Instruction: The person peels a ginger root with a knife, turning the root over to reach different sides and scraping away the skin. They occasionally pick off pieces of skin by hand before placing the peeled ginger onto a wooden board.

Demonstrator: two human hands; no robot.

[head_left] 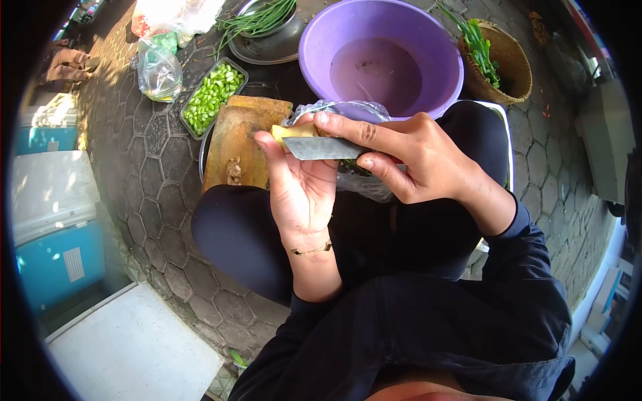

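Note:
My left hand [302, 190] is palm up, its fingers closed around a pale yellow piece of ginger [286, 133] with some brown skin. In my right hand [428, 157] is a knife [319, 148], its wide grey blade lying against the ginger. The knife's handle is hidden in my palm, and my right index finger reaches over the blade toward the ginger. Left of my hands, a worn wooden chopping board [224, 150] carries a small knobbly root piece [233, 171]. Under my hands shows part of a clear plastic bag [364, 186] with something green in it.
Ahead stands a purple basin [314, 50] with shallow water. A tray of cut green pieces [212, 97], a metal bowl [271, 48] with long green beans [257, 25] and plastic bags [159, 70] lie left. A woven basket [515, 63] with green stalks [479, 50] is right.

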